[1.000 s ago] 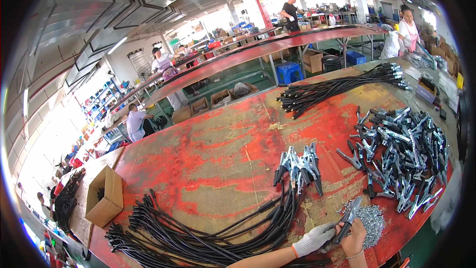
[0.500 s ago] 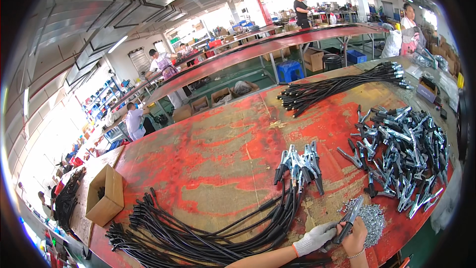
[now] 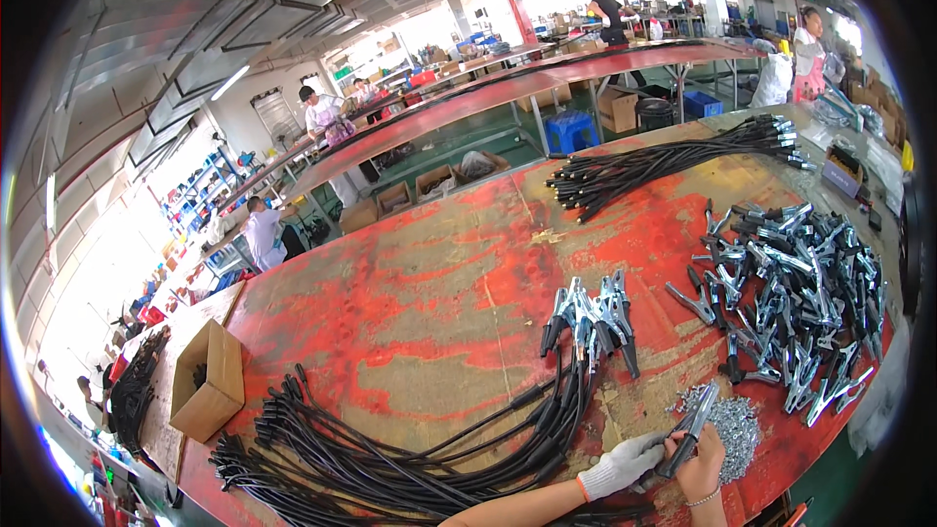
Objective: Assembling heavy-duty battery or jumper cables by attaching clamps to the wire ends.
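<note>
My left hand (image 3: 625, 462) wears a white glove and holds a black cable end against a metal clamp (image 3: 691, 423) at the near edge of the red table (image 3: 420, 303). My bare right hand (image 3: 705, 466) grips the clamp's black handles. Just beyond the clamp lies a small heap of silver screws (image 3: 734, 420). A row of clamps joined to black cables (image 3: 593, 312) lies further up the table. The cables run down to a large bundle of black cables (image 3: 390, 449) at my left.
A big pile of loose metal clamps (image 3: 795, 293) covers the right side of the table. A second cable bundle (image 3: 673, 158) lies at the far edge. An open cardboard box (image 3: 207, 381) stands at the left. Several other people work at distant tables.
My hands and the clamp stay in almost the same place. A person at the far table has shifted a little to the right.
</note>
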The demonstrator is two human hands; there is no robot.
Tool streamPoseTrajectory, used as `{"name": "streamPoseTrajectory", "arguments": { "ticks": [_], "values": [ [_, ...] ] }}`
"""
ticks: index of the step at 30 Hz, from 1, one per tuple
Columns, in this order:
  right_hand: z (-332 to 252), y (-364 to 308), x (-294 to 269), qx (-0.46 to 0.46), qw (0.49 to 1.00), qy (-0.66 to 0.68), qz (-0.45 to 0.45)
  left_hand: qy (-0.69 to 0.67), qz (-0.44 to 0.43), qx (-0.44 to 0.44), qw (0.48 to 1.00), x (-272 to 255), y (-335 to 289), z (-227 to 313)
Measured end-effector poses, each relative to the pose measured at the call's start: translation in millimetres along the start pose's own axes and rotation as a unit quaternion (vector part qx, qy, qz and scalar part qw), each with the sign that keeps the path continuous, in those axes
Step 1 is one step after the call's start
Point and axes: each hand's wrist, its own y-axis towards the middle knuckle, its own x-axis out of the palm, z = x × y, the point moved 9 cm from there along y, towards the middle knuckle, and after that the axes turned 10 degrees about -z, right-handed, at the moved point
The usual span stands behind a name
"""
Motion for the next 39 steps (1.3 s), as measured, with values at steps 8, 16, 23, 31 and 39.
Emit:
{"name": "streamPoseTrajectory", "arguments": {
  "ticks": [8, 16, 23, 31, 39],
  "values": [
    [-7.2, -2.8, 1.6, -0.024, 1.000, -0.001, -0.009, 0.093, 0.040, 0.037, 0.994, -8.7, 3.0, -13.7],
    [11.8, -13.2, 8.3, 0.016, 0.999, 0.022, -0.021, 0.163, 0.048, 0.079, 0.982, -14.5, 6.6, -12.2],
    [5.2, 1.1, 10.1, 0.013, 0.999, -0.001, -0.045, 0.176, 0.092, 0.113, 0.974, -13.8, -13.0, 24.0],
    [-1.3, 0.3, -7.4, 0.030, 0.999, -0.001, -0.032, 0.061, 0.048, -0.003, 0.997, 1.0, -0.9, 5.9],
    [-6.1, -0.9, -2.9, 0.017, 0.999, -0.011, -0.036, 0.010, 0.035, -0.059, 0.998, 4.0, -11.3, 11.3]
  ]
}}
